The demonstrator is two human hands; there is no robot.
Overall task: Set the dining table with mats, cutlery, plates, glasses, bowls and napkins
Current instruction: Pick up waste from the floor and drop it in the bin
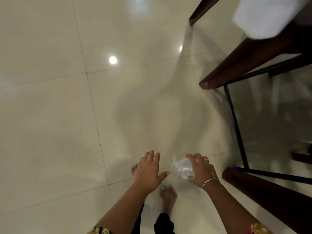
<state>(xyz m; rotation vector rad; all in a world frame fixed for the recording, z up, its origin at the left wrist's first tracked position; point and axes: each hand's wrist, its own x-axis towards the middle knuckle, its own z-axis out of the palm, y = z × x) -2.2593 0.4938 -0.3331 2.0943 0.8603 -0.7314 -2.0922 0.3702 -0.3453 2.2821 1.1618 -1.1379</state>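
I look almost straight down at a glossy cream tiled floor [67,115]. My right hand [200,169] grips a clear glass [182,168], held sideways at about waist height; a ring and a thin bracelet show on that hand. My left hand [148,169] hovers beside it, fingers spread, palm down, holding nothing. The two hands are a short gap apart. My bare feet [168,195] show on the tiles below them.
The glass-topped dining table [270,119] with a black rim and dark wooden legs [253,188] stands at the right. A dark wooden chair with a pale seat [263,16] is at the top right. Ceiling lights reflect on the floor.
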